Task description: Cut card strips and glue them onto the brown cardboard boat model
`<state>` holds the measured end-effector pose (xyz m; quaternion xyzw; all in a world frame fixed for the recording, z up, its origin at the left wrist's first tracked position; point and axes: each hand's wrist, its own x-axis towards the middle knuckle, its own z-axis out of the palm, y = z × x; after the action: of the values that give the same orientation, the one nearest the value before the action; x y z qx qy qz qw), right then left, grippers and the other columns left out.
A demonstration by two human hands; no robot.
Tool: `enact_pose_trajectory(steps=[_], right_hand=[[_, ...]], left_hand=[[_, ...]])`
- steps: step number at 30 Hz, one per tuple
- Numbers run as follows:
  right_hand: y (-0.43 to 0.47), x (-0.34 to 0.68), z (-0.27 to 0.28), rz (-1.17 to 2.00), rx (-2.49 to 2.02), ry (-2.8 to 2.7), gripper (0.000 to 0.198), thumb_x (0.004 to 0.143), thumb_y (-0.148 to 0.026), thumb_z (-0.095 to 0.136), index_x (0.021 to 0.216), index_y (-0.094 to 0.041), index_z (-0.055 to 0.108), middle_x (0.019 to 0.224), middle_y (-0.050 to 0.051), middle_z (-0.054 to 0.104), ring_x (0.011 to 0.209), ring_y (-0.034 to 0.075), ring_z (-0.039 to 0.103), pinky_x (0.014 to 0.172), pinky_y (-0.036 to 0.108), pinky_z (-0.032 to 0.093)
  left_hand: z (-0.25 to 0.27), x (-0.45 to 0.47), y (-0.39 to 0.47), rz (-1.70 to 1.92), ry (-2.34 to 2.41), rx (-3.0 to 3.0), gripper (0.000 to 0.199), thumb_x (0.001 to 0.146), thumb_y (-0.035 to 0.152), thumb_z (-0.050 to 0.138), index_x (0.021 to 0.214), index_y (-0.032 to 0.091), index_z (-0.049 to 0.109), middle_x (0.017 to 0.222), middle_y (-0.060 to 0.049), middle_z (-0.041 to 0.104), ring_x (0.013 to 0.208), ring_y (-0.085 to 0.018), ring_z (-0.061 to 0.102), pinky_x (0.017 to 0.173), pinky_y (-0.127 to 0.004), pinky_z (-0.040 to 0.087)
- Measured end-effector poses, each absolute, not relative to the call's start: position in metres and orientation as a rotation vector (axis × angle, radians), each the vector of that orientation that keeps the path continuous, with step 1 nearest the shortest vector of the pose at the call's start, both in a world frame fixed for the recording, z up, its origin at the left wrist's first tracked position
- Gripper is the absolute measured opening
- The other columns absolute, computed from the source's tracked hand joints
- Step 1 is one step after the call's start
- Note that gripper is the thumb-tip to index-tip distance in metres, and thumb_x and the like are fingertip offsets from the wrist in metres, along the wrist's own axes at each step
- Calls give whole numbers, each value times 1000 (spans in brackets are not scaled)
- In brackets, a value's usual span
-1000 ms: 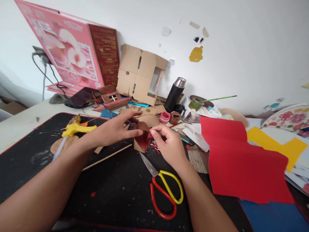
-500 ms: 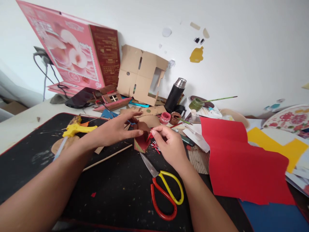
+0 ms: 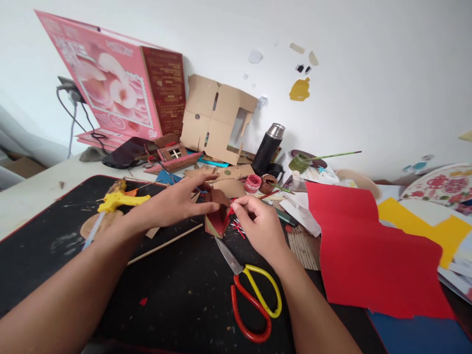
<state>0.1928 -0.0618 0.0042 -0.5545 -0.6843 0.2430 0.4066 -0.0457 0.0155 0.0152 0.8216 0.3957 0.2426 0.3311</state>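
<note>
Fingertips of the right hand (image 3: 260, 223) pinch a thin red paper-like strip (image 3: 228, 215) at the small, open, brown-red cardboard box (image 3: 215, 220); the left hand (image 3: 176, 200) lies open-fingered left of it (thumb contact unclear). Little has shifted, suggesting slow, careful work.

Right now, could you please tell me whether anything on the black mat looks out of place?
A small red scrap lies on the black mat, left of the scissors, well apart from the red and white bits near the right hand, so it looks stray.
</note>
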Motion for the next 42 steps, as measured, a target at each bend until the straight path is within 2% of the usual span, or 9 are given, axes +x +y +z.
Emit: enact_pose_trajectory(steps=[8, 12, 20, 27, 34, 42], right_hand=[[-63, 193, 5, 569, -1408, -1759, 17, 104, -34, 61, 96, -24, 73, 73, -1, 72, 65, 18, 65, 63, 29, 43], [-63, 194, 4, 562, -1407, -1748, 19, 104, -35, 61, 95, -24, 73, 69, -2, 68, 62, 17, 62, 60, 29, 41], [-62, 193, 4, 504, -1408, -1775, 17, 104, -32, 61, 97, -23, 74, 72, -2, 71, 64, 16, 64, 61, 27, 42], [-63, 194, 4, 481, -1399, -1805, 18, 104, -31, 61, 97, -22, 74, 69, -2, 69, 60, 15, 60, 59, 27, 39], [-63, 193, 4, 475, -1394, -1810, 18, 104, -32, 60, 97, -22, 74, 71, -1, 71, 61, 16, 61, 60, 28, 40], [-63, 193, 3, 476, -1390, -1805, 19, 104, -33, 60, 97, -23, 75, 70, -1, 71, 60, 16, 62, 59, 28, 41]], left_hand=[[15, -47, 15, 627, 1024, 2166, 89, 91, 73, 70, 164, 28, 46, 161, -12, 60, 137, -35, 64, 116, -49, 50], [14, -47, 15, 626, 1031, 2166, 89, 91, 73, 70, 164, 28, 47, 160, -13, 61, 137, -36, 64, 115, -49, 51], [14, -46, 15, 621, 1054, 2187, 88, 91, 74, 69, 163, 27, 49, 167, -12, 55, 143, -36, 60, 118, -49, 51], [15, -46, 15, 621, 1061, 2182, 88, 91, 73, 70, 162, 25, 50, 167, -12, 55, 144, -36, 60, 117, -47, 52], [13, -47, 16, 616, 1065, 2201, 88, 91, 72, 69, 162, 26, 50, 163, -12, 59, 140, -36, 63, 115, -48, 54], [12, -46, 16, 629, 1061, 2178, 88, 90, 73, 70, 163, 27, 50, 165, -12, 57, 142, -37, 62, 116, -49, 54]])
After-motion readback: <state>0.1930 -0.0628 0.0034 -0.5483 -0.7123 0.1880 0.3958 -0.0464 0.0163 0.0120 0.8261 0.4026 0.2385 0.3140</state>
